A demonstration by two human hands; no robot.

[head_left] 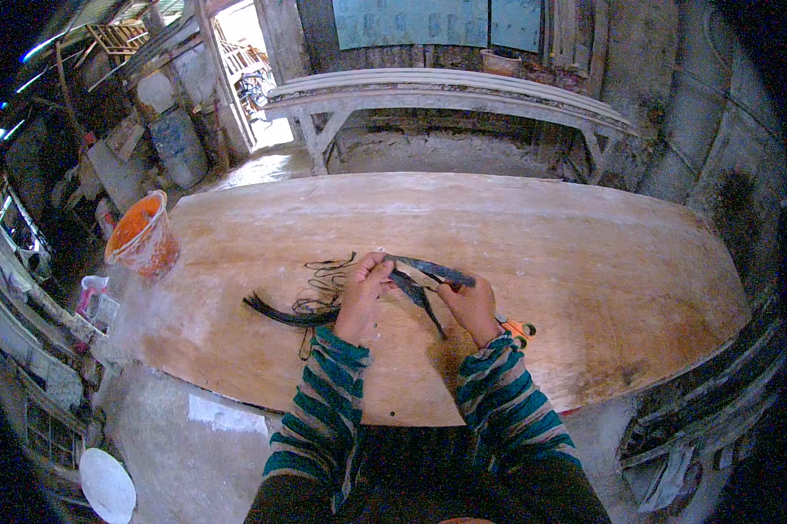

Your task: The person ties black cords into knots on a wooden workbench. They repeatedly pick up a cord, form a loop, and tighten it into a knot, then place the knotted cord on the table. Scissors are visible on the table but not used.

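Note:
A dark, flat strip [426, 265], which looks like black fabric or plastic, is stretched between my two hands above the wooden table. My left hand [366, 293] pinches it at a fold, and from there a second length hangs down to a narrow tip. My right hand [470, 307] grips the strip's other end, fingers closed. To the left of my left hand lie a thick bundle of black strands [280, 312] and loose loops of thin dark cord [322, 281]. Scissors with orange handles [521, 330] rest beside my right wrist, their blades mostly hidden behind it.
The wide plywood tabletop [585, 253] spreads under my hands. An orange bucket [144, 234], smeared with white, stands at its left edge. Beyond the table is a long whitish bench [454, 87]. A round white lid-like object [108, 486] sits low at the left.

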